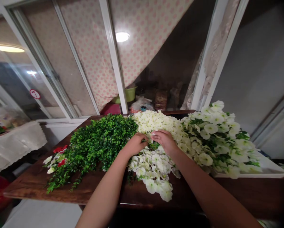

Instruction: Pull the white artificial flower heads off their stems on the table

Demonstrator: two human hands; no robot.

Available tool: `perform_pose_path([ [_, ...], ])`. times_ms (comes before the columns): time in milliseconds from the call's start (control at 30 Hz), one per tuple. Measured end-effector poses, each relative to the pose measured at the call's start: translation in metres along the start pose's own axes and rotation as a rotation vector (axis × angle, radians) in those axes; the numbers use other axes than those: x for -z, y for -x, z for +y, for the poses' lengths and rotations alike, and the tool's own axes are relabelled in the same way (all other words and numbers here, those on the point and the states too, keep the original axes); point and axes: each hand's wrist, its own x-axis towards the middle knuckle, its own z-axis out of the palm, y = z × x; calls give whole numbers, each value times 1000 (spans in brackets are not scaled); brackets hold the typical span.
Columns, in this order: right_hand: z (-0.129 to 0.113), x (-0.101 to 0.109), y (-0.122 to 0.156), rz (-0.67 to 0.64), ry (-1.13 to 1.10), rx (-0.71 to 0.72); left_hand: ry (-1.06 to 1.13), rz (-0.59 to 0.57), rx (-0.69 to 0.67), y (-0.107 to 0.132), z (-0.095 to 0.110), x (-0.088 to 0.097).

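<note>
White flowers (153, 166): one bunch, lying on the wooden counter (34, 183) at centre, its near end almost at the near edge. We record the left hand (135, 144) at the far end of this bunch, fingers curled down among the stems and blooms. The right hand (163, 141) sits just beside it, its fingers close together and resting on the flowers, tips pointing left. A green sprig (154, 145) lies between the two hands. We cannot tell whether either grip is pinching it; neither grip is spread wide.

Other items on the counter: green foliage (101, 142), a dense mass left of the hands, trailing toward the near left; cream blossoms (153, 122), tightly packed, far of the hands; large white blooms (215, 136) with leaves, at right, over a white tray (272, 167); red flowers (61, 152), at the left edge of the foliage.

Beyond the counter we list a green basin (129, 94), a pink box (110, 109), a plastic bag (140, 104) and a polka-dot curtain (85, 47) behind a window frame (113, 47). At far left, a white lace cloth (15, 145) covers a second surface.
</note>
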Motion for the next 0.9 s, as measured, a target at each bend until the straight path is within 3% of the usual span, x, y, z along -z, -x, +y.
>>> perform_pose_path([
  [133,-5,-3,3,-22,105,-45,286,142,195,-2,0,2],
  [267,-7,-7,6,-74,179,-62,503,183,299,-5,0,0],
  [900,-8,-11,13,-401,-18,-31,1134,106,334,-6,15,-2],
])
